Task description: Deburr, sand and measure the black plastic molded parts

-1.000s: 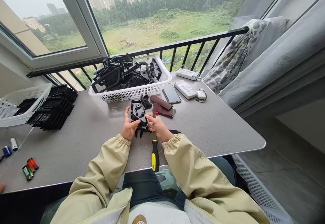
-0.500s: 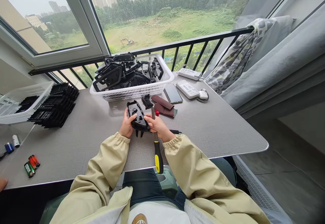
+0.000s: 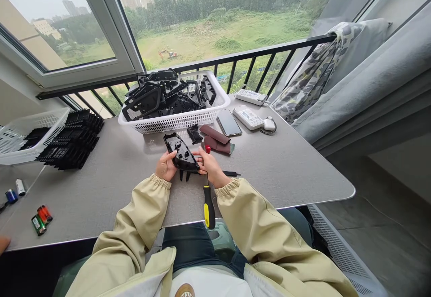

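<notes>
A black plastic housing [image 3: 182, 153] is held above the table by both hands, its ribbed inner side facing up. My left hand [image 3: 166, 166] grips its left edge, thumb on top. My right hand [image 3: 209, 166] has its fingers at the lower right edge of the housing and also holds a file with a black and yellow handle [image 3: 209, 207], which points down toward my lap. Part of the file's blade is hidden by the right hand. Behind the hands lie brown sandpaper pieces [image 3: 217, 139] and a small black piece [image 3: 194, 134]. Under the housing, dark caliper-like jaws [image 3: 184, 175] show.
A white basket [image 3: 178, 124] heaped with black parts stands at the back. Stacked black parts [image 3: 72, 139] and another white basket [image 3: 20, 148] are at left, batteries [image 3: 42, 218] nearer. A phone [image 3: 229, 122] and white devices [image 3: 248, 117] lie right of centre. Someone's fingertip [image 3: 4, 243] shows at far left.
The black housing has tilted and shifted slightly left in my hands. My right fingers have moved on its edge, and the file's blade has turned to look thinner.
</notes>
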The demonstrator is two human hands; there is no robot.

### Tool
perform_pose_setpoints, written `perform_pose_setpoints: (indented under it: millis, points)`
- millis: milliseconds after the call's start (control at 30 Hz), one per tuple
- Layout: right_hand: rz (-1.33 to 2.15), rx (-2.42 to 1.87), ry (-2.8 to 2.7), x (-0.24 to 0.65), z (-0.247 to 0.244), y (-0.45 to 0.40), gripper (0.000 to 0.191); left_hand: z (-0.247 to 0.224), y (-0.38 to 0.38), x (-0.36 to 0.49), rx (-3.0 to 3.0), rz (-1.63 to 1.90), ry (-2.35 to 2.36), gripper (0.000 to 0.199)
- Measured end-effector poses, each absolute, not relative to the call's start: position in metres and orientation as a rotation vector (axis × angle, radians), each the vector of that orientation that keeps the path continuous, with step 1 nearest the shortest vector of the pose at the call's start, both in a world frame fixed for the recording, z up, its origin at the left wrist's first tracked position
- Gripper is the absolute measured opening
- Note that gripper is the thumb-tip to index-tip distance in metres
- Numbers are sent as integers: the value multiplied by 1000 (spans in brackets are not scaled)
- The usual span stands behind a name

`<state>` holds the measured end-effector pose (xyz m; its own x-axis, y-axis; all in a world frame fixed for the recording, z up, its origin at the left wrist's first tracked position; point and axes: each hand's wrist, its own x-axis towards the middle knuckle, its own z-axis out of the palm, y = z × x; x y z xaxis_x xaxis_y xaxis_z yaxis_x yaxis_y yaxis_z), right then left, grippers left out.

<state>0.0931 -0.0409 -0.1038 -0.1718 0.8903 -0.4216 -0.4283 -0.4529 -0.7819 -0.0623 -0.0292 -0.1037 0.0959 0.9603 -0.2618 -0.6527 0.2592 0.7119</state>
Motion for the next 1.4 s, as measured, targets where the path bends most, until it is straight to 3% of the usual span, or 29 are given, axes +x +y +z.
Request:
perform_pose_setpoints:
  millis: [233,533,700,900,1033,1200,1400]
  points:
    - [1645,-953,-351,99,-101,-38,40,-100,-27,-65,372,1446,755,38]
    - [1828,-662,-609,95,-90,-49,22,-100,-28,-66,539,1581,795,36]
    - [1759,-691,-740,103,-81,-48,26,-100,-27,-66,569,1548,834,40]
    - [1536,-798,-977,141,-44,-50,37,-103,-28,-64,607,1507,841,46]
    - [1314,-887,-1313,147,-32,-52,30,-104,-29,-61,597,1492,856,51]
    - [675,-1198,-1836,125,-54,-42,18,-105,-32,-53,586,1543,874,52]
    - [506,-1310,-2118,109,-85,-41,22,-105,-36,-46,589,1562,887,48]
